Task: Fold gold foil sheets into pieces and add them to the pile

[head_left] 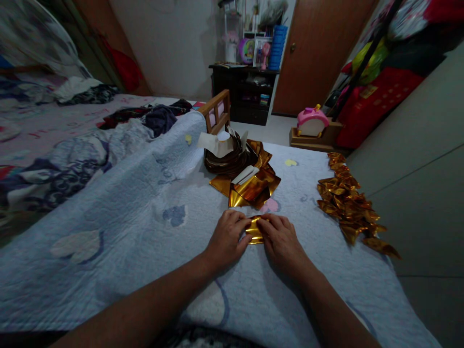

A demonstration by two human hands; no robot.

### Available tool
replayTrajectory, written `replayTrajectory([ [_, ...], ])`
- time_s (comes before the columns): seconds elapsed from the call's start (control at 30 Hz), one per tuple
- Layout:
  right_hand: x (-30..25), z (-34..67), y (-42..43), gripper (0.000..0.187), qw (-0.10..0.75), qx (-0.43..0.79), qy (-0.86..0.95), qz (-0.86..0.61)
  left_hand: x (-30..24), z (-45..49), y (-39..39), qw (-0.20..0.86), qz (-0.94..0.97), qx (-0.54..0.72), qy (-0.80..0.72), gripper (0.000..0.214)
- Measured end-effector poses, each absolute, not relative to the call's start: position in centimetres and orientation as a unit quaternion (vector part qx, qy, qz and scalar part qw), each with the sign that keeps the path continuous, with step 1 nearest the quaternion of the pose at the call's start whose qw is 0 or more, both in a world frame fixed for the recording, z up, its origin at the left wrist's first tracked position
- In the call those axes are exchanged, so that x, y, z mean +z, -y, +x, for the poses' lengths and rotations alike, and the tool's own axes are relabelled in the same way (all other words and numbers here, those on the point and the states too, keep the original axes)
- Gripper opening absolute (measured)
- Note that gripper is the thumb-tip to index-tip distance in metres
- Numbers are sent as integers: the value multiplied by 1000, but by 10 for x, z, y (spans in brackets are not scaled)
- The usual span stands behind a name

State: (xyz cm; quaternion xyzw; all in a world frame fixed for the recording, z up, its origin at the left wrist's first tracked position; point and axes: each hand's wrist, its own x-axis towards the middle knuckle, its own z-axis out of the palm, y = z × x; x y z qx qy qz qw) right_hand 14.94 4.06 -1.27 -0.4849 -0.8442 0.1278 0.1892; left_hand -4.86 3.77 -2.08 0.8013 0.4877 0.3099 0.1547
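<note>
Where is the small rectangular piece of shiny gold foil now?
In the head view, the gold foil piece lies below and slightly right of centre on the pale blue quilt, between left hand and right hand, in front of the gold sheet pile.

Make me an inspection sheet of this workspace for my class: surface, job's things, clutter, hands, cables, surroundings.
Surface: blue quilt, heart-patterned, rumpled at left.
Job's things: small gold sheet, near centre; paper stack beyond it; folded gold pieces heaped at right.
Clutter: dark clothes at left.
Hands: left hand and right hand both touch the small gold sheet.
Cables: nothing seen.
Surroundings: black cabinet, brown door.
</note>
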Motion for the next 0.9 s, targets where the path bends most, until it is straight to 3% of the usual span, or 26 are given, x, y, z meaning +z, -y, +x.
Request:
replayTrajectory([
  [0.57,-14,149,-41,33,189,130,843,-486,-17,-47,-34,125,808,263,-512,36],
  [0.9,-8,146,-41,36,158,115,847,-495,-17,-44,-27,-10,847,214,-487,35],
])
